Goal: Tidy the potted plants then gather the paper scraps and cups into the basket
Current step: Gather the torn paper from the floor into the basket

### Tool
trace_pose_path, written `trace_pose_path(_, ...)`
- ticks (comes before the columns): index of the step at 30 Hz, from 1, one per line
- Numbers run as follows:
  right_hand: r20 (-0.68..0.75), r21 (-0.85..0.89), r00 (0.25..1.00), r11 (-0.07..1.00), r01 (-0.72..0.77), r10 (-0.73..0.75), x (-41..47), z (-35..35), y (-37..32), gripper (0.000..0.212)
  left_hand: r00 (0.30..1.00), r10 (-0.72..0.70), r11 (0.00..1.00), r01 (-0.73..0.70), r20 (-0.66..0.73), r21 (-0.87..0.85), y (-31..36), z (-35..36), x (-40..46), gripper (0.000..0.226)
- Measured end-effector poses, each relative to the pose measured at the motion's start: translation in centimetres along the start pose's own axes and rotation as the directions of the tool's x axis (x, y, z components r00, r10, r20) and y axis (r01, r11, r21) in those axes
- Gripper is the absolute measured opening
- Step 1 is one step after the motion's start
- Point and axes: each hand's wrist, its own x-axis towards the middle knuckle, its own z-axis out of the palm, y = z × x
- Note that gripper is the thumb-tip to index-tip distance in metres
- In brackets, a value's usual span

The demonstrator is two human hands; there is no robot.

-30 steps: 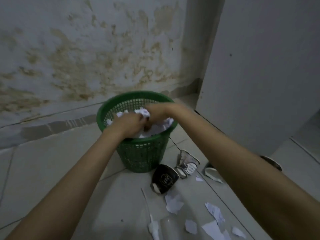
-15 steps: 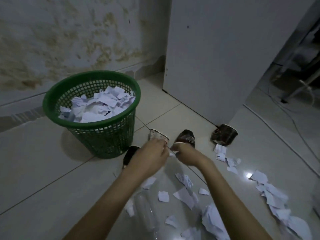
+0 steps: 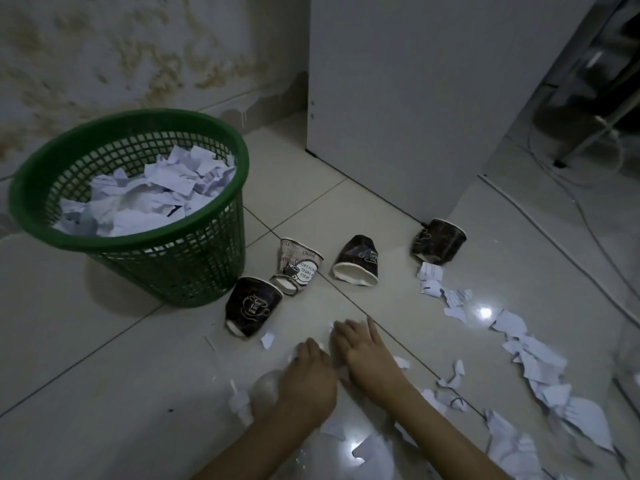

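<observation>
1. Right hand: palm down on the tiled floor, fingers straight and slightly spread, pressing on small paper scraps partly hidden beneath it.
2. Left hand: palm down just beside the right hand, fingers bent over scraps at their tips — whether they pinch any cannot be told.
3. Loose scraps lie around both hands; a longer trail of torn paper runs along the floor to the right.
4. Four paper cups lie tipped on the floor beyond the hands: a dark cup just beside the basket, a light printed cup next to it, a second dark cup further right, and a third dark cup at the corner of a white cabinet.
5. Green mesh basket: upright on the floor at left, near the stained wall — nearly full of crumpled white paper.
6. Cables run across the floor at far right.
</observation>
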Motion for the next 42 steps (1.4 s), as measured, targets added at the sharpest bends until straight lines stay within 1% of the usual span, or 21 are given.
trace_pose_path(1, -0.044, 0.049, 0.999, 0.999, 0.015, -0.013, -1.3, 0.0, 0.4, 0.053, 0.988, 0.146, 0.989, -0.145, -0.048, 0.022, 0.5, 0.6, -0.3, 0.041)
trace_pose_path(2, -0.085, 0.104, 0.996, 0.995, -0.002, 0.011, -2.2, 0.0, 1.2, 0.049, 0.967, 0.253, 0.967, -0.253, -0.016, 0.003, 1.0, 0.1, -0.9, 0.035)
trace_pose_path(3, -0.111, 0.187, 0.991, 0.981, -0.047, 0.068, -2.5, -0.3, 2.4, 0.048, 0.953, 0.300, 0.954, -0.301, -0.045, 0.000, 1.3, -0.3, -1.5, 0.032)
trace_pose_path(5, -0.110, 0.307, 0.957, 0.925, -0.223, 0.267, -2.1, -1.0, 5.8, 0.044, 0.928, 0.352, 0.935, -0.353, -0.124, 0.009, 1.4, -0.3, -1.9, 0.023)
trace_pose_path(6, -0.128, 0.323, 0.919, 0.892, -0.316, 0.372, -1.5, -1.1, 7.8, 0.046, 0.921, 0.377, 0.922, -0.383, -0.100, -0.051, 1.5, -0.4, -1.9, 0.026)
trace_pose_path(7, -0.130, 0.343, 0.879, 0.853, -0.394, 0.459, -0.9, -1.2, 9.6, 0.050, 0.913, 0.385, 0.907, -0.401, -0.135, -0.124, 1.5, -0.4, -1.6, 0.031)
trace_pose_path(8, -0.107, 0.341, 0.848, 0.820, -0.460, 0.520, -0.2, -1.1, 11.1, 0.054, 0.922, 0.376, 0.908, -0.386, -0.087, -0.165, 1.4, -0.4, -1.1, 0.036)
trace_pose_path(9, -0.077, 0.318, 0.832, 0.804, -0.502, 0.550, 0.4, -1.1, 12.2, 0.056, 0.916, 0.394, 0.907, -0.401, -0.079, -0.131, 1.2, -0.1, -0.6, 0.040)
trace_pose_path(13, 0.030, 0.171, 0.817, 0.802, -0.572, 0.576, 1.9, 0.4, 13.8, 0.052, 0.942, 0.333, 0.930, -0.335, -0.037, -0.152, 0.4, -0.2, -0.2, 0.044)
trace_pose_path(15, 0.007, 0.121, 0.820, 0.813, -0.569, 0.573, 1.9, 1.2, 13.3, 0.048, 0.958, 0.275, 0.947, -0.284, -0.079, -0.149, 0.1, 0.0, -0.3, 0.045)
trace_pose_path(17, -0.031, 0.099, 0.832, 0.830, -0.548, 0.553, 1.5, 2.0, 12.4, 0.046, 0.985, 0.130, 0.984, -0.142, -0.110, -0.105, -0.1, 0.3, -0.3, 0.048)
trace_pose_path(19, -0.049, 0.090, 0.847, 0.847, -0.523, 0.529, 0.7, 2.4, 11.0, 0.043, 0.996, -0.061, 0.996, 0.057, -0.064, -0.063, -0.3, 0.4, 0.0, 0.053)
trace_pose_path(21, -0.032, 0.057, 0.887, 0.887, -0.458, 0.460, -0.5, 2.9, 9.0, 0.043, 0.975, -0.223, 0.975, 0.223, 0.002, -0.025, -0.6, 0.3, 0.4, 0.057)
trace_pose_path(23, 0.003, 0.072, 0.930, 0.928, -0.367, 0.368, -1.9, 3.2, 6.9, 0.047, 0.949, -0.314, 0.949, 0.314, 0.022, -0.008, -1.0, 0.5, 0.9, 0.058)
trace_pose_path(27, -0.003, 0.264, 0.979, 0.944, -0.196, 0.205, -4.3, 2.6, 4.5, 0.050, 0.932, -0.355, 0.935, 0.353, 0.076, 0.036, -1.3, 0.7, 1.1, 0.059)
trace_pose_path(30, -0.078, 0.490, 0.951, 0.842, -0.225, 0.299, -6.2, 1.5, 3.8, 0.051, 0.973, -0.216, 0.976, 0.212, 0.079, 0.050, -0.4, 1.4, 1.1, 0.062)
trace_pose_path(33, -0.106, 0.605, 0.874, 0.728, -0.321, 0.474, -8.1, 1.0, 4.0, 0.050, 0.999, 0.030, 1.000, -0.030, 0.037, 0.006, 1.4, 2.5, 0.6, 0.060)
trace_pose_path(36, -0.115, 0.576, 0.772, 0.675, -0.461, 0.625, -10.2, 0.9, 5.2, 0.052, 0.991, 0.128, 0.991, -0.129, -0.036, -0.046, 3.0, 2.9, 0.2, 0.058)
trace_pose_path(38, -0.152, 0.553, 0.601, 0.571, -0.606, 0.785, -12.2, 1.1, 6.6, 0.048, 0.990, 0.106, 0.992, -0.112, -0.098, -0.063, 4.0, 2.5, -0.1, 0.059)
trace_pose_path(40, -0.166, 0.617, 0.360, 0.381, -0.688, 0.918, -14.8, 1.3, 8.0, 0.045, 0.977, 0.102, 0.990, -0.118, -0.187, -0.078, 5.2, 1.4, -0.6, 0.066)
trace_pose_path(42, -0.119, 0.674, 0.157, 0.195, -0.712, 0.981, -18.0, 1.8, 9.3, 0.046, 0.944, 0.183, 0.981, -0.195, -0.273, -0.015, 6.1, 1.5, -0.6, 0.071)
